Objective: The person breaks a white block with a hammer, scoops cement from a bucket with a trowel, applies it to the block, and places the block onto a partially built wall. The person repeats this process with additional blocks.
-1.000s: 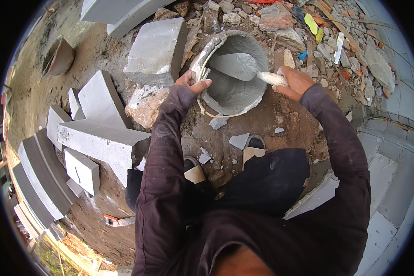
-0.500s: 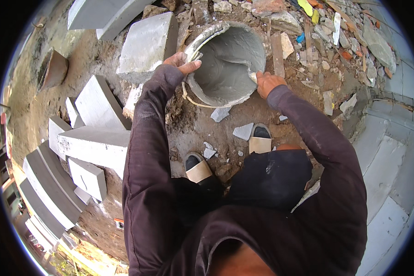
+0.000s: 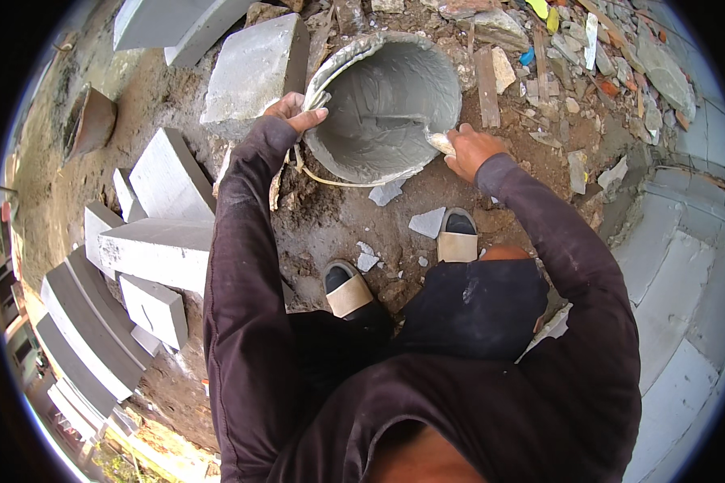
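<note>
A grey bucket (image 3: 354, 68) smeared with wet cement stands tilted on the dirt in front of me, its mouth facing me. My left hand (image 3: 294, 111) grips the bucket's rim on its left side. My right hand (image 3: 469, 150) holds the handle of a trowel (image 3: 427, 138) whose blade reaches down into the cement inside the bucket. Both arms are in dark sleeves. My two feet in sandals (image 3: 457, 236) stand just below the bucket.
Grey concrete blocks (image 3: 254, 68) lie left of the bucket, and more blocks and slabs (image 3: 149, 249) are stacked at the left. Rubble, wood scraps and broken chips (image 3: 572, 88) litter the ground at the upper right. Laid grey blocks (image 3: 669, 282) run along the right.
The trowel, held above the bucket's mouth a second ago, has gone down inside the cement. My head has leaned closer, so the bucket sits higher and larger in view.
</note>
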`<action>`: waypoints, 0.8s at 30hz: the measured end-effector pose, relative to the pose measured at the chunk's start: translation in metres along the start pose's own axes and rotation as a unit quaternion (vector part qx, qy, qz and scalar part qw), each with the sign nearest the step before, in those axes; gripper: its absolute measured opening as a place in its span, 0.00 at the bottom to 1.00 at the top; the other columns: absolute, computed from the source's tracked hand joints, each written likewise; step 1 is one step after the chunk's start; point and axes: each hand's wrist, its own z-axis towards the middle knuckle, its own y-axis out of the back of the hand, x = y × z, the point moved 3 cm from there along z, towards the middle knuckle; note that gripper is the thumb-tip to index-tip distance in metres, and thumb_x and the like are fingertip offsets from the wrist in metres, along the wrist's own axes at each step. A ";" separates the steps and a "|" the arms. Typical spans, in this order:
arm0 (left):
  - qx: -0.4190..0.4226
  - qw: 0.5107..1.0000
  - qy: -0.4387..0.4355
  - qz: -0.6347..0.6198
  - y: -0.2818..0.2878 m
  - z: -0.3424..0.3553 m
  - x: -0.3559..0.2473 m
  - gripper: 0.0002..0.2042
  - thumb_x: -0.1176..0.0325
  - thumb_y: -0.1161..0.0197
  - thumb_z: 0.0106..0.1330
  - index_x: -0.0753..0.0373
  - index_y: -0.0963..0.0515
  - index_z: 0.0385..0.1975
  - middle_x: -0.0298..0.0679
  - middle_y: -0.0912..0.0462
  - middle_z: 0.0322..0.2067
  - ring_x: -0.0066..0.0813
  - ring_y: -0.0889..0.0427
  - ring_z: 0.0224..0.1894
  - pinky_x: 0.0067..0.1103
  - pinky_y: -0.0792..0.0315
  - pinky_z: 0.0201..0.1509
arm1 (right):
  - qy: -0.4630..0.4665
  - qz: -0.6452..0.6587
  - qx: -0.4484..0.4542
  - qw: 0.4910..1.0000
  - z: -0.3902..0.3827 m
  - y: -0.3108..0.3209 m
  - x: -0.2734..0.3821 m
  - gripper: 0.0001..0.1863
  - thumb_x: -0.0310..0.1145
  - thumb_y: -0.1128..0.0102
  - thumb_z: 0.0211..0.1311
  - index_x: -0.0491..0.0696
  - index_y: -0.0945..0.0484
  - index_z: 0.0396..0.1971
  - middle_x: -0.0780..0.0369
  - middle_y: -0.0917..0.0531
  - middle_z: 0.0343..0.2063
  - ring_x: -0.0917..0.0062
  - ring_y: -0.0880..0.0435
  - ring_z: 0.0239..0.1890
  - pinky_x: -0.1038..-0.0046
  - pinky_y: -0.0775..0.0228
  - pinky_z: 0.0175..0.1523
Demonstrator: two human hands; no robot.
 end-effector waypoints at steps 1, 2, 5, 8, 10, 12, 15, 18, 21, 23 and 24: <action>0.007 1.000 0.001 -0.008 -0.001 0.000 0.000 0.08 0.62 0.37 0.55 0.56 0.28 0.28 0.23 0.32 0.21 0.14 0.39 0.25 0.14 0.46 0.31 | -0.019 0.029 -0.050 0.998 0.006 0.006 -0.001 0.20 0.37 0.45 0.53 0.45 0.31 0.46 0.51 0.27 0.39 0.57 0.21 0.36 0.61 0.29 0.40; 0.014 1.000 0.002 -0.016 -0.001 0.001 0.000 0.08 0.62 0.37 0.55 0.56 0.28 0.27 0.23 0.32 0.21 0.14 0.39 0.25 0.14 0.46 0.31 | -0.058 0.052 -0.067 0.995 0.011 0.009 -0.003 0.21 0.38 0.45 0.53 0.46 0.31 0.46 0.51 0.27 0.39 0.57 0.22 0.36 0.60 0.29 0.40; 0.014 1.000 -0.004 0.003 -0.002 0.002 -0.001 0.07 0.63 0.38 0.56 0.56 0.28 0.27 0.22 0.33 0.21 0.13 0.39 0.24 0.13 0.47 0.30 | 0.001 0.045 -0.147 0.988 0.022 0.016 0.010 0.21 0.38 0.45 0.53 0.46 0.32 0.47 0.51 0.27 0.40 0.56 0.22 0.37 0.60 0.29 0.40; 0.010 1.000 0.002 0.014 -0.001 0.001 -0.001 0.07 0.63 0.37 0.55 0.55 0.28 0.27 0.22 0.33 0.21 0.12 0.39 0.24 0.13 0.47 0.30 | 0.040 -0.002 -0.008 0.999 0.011 0.003 0.018 0.20 0.38 0.44 0.52 0.47 0.31 0.45 0.51 0.27 0.40 0.56 0.21 0.37 0.61 0.28 0.40; 0.005 1.000 0.015 -0.013 0.000 0.001 0.003 0.07 0.63 0.36 0.55 0.55 0.27 0.27 0.22 0.33 0.21 0.12 0.40 0.24 0.13 0.47 0.29 | 0.060 -0.048 0.066 0.995 0.005 0.000 0.014 0.19 0.37 0.45 0.52 0.47 0.30 0.44 0.52 0.26 0.37 0.57 0.21 0.36 0.61 0.28 0.39; 0.005 1.000 0.001 -0.022 0.001 0.003 0.007 0.08 0.63 0.36 0.55 0.56 0.27 0.27 0.22 0.32 0.21 0.13 0.38 0.25 0.13 0.46 0.30 | 0.030 0.012 -0.070 0.997 0.012 0.013 0.009 0.18 0.36 0.46 0.53 0.47 0.30 0.44 0.51 0.26 0.38 0.57 0.21 0.36 0.61 0.28 0.39; 0.011 1.000 -0.009 -0.028 0.002 0.010 0.016 0.08 0.63 0.35 0.54 0.56 0.27 0.28 0.23 0.30 0.22 0.13 0.36 0.26 0.13 0.44 0.31 | -0.005 0.037 -0.105 0.994 0.029 0.019 0.013 0.23 0.37 0.44 0.52 0.46 0.33 0.49 0.51 0.28 0.41 0.57 0.21 0.35 0.60 0.29 0.40; 0.025 0.998 -0.010 -0.050 0.003 0.018 0.023 0.09 0.63 0.34 0.53 0.56 0.27 0.28 0.24 0.29 0.23 0.14 0.34 0.27 0.13 0.42 0.33 | 0.041 0.018 -0.054 0.998 0.024 0.008 0.023 0.24 0.37 0.43 0.52 0.47 0.33 0.50 0.51 0.28 0.42 0.57 0.21 0.35 0.60 0.28 0.40; 0.017 0.998 -0.021 -0.054 0.004 0.019 0.023 0.12 0.61 0.34 0.52 0.58 0.27 0.30 0.26 0.29 0.23 0.16 0.33 0.26 0.15 0.41 0.31 | 0.059 -0.054 0.051 0.996 0.007 -0.004 0.013 0.18 0.34 0.48 0.52 0.48 0.30 0.45 0.51 0.27 0.40 0.57 0.21 0.35 0.60 0.28 0.38; 0.012 0.999 -0.028 -0.043 0.001 0.016 0.019 0.13 0.60 0.33 0.52 0.59 0.27 0.30 0.27 0.29 0.22 0.18 0.33 0.25 0.15 0.41 0.30 | 0.012 -0.018 -0.021 1.000 0.011 0.003 -0.001 0.24 0.37 0.43 0.52 0.48 0.33 0.50 0.52 0.28 0.42 0.57 0.21 0.35 0.61 0.28 0.39; 0.011 0.999 -0.027 -0.037 -0.001 0.013 0.016 0.13 0.60 0.33 0.52 0.59 0.27 0.31 0.27 0.29 0.22 0.18 0.33 0.25 0.16 0.40 0.30 | -0.011 -0.002 -0.066 0.998 0.018 0.009 -0.006 0.24 0.37 0.43 0.52 0.48 0.33 0.50 0.52 0.28 0.42 0.57 0.21 0.35 0.61 0.28 0.39</action>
